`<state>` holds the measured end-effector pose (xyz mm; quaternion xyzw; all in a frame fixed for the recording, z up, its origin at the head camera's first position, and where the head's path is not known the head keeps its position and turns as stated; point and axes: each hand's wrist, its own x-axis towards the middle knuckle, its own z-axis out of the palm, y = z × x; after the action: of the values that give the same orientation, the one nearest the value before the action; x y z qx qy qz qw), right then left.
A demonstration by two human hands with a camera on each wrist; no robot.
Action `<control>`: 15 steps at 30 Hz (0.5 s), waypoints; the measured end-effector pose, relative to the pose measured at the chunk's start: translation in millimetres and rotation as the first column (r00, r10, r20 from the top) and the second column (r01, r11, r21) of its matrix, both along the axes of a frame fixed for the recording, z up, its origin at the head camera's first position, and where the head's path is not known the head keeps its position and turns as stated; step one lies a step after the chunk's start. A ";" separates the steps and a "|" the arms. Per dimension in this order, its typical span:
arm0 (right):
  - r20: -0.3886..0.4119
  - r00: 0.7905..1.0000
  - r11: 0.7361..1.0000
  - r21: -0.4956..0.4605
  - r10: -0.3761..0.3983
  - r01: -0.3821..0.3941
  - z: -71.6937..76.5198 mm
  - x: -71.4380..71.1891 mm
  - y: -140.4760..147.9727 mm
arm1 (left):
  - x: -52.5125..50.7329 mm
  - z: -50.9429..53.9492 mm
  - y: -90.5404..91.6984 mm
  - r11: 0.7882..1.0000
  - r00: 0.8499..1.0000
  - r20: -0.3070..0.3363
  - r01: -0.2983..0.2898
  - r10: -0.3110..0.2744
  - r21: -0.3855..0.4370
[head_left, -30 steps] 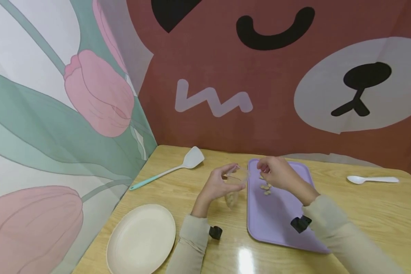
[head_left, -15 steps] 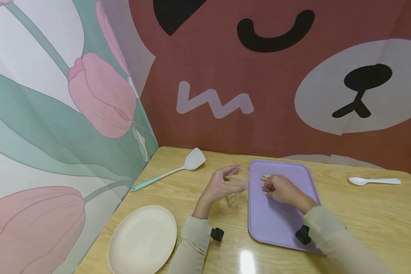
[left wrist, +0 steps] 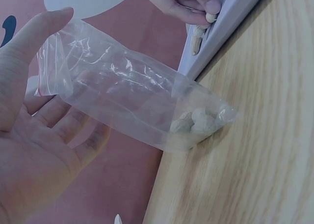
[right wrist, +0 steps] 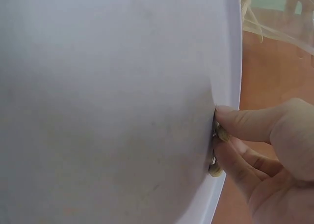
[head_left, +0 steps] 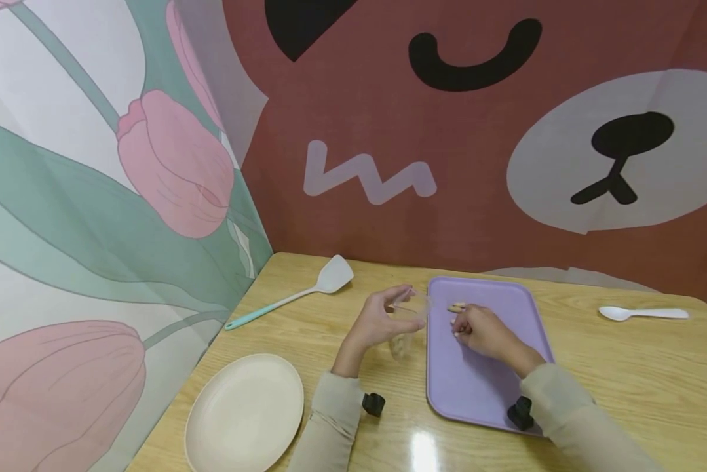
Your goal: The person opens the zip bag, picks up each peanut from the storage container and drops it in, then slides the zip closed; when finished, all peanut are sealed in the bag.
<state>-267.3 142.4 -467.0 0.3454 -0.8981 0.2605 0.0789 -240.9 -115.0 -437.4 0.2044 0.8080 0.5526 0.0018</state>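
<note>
A clear zip bag [left wrist: 122, 81] is held by its mouth in my left hand [head_left: 382, 320], the thumb on one side and fingers on the other. Several peanuts [left wrist: 201, 120] lie in its bottom corner, which hangs down to the table. To the right, my right hand [head_left: 485, 331] is over the purple tray [head_left: 477, 387], its thumb and fingers pinching a peanut [right wrist: 222, 133]. Another peanut [right wrist: 216, 170] lies on the tray beside the fingers. In the head view, a few loose peanuts [head_left: 456, 307] show just beyond that hand; its fingers hide part of the tray.
A cream plate [head_left: 244, 413] sits at the table's near left. Behind it lies a spatula [head_left: 332, 275] with a teal handle. A white spoon [head_left: 642, 313] lies on the right side of the wooden table [head_left: 654, 367]. Patterned cloth walls stand behind and left.
My right hand has come from the tray's far left part toward me, down onto the peanuts there, and now covers some of them. The left hand keeps holding the bag in place.
</note>
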 end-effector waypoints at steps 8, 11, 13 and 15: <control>0.041 0.999 0.999 -0.013 -0.033 0.034 9.8 2.1 2.7 | 0.3 1.3 0.5 1.000 1.000 -0.002 -0.001 0.001 -0.004; 0.011 0.999 0.999 -0.027 -0.037 0.037 18.6 1.5 1.6 | 0.4 1.4 0.6 1.000 1.000 -0.002 0.000 0.000 -0.001; -0.023 0.999 0.999 -0.037 -0.027 0.026 24.8 0.6 -1.1 | 0.4 1.3 0.4 1.000 1.000 -0.002 -0.002 0.002 -0.004; -0.031 0.999 0.999 -0.047 -0.017 0.016 32.4 0.5 -5.0 | 0.1 0.9 0.4 1.000 1.000 -0.001 -0.005 0.005 -0.005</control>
<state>-266.9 137.4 -434.6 0.3401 -0.8933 0.2752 0.1031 -240.8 -114.6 -436.5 0.2029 0.8100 0.5503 0.0005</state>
